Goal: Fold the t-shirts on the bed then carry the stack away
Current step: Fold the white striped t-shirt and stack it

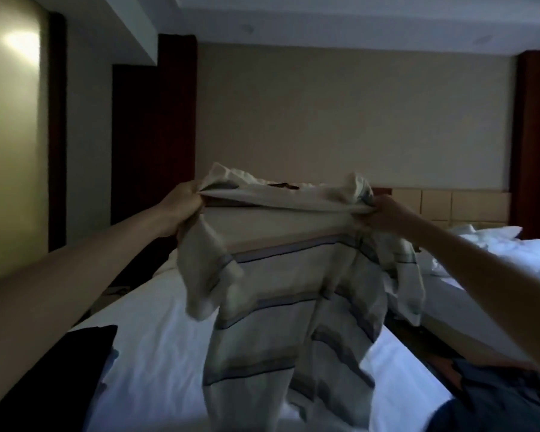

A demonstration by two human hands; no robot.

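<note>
Above the white bed (156,332), a pale striped t-shirt (287,294) hangs spread in the air, held up by its shoulders. A dark cloth (85,347) lies at the bed's near left. Left hand (184,207) and right hand (384,213) each grip one shoulder, fingers curled into the fabric.

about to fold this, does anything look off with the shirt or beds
The striped shirt hangs unevenly: its sleeve by the right hand is bunched and twisted, while the one below the left hand hangs free. The far bed's covers are rumpled.
</note>
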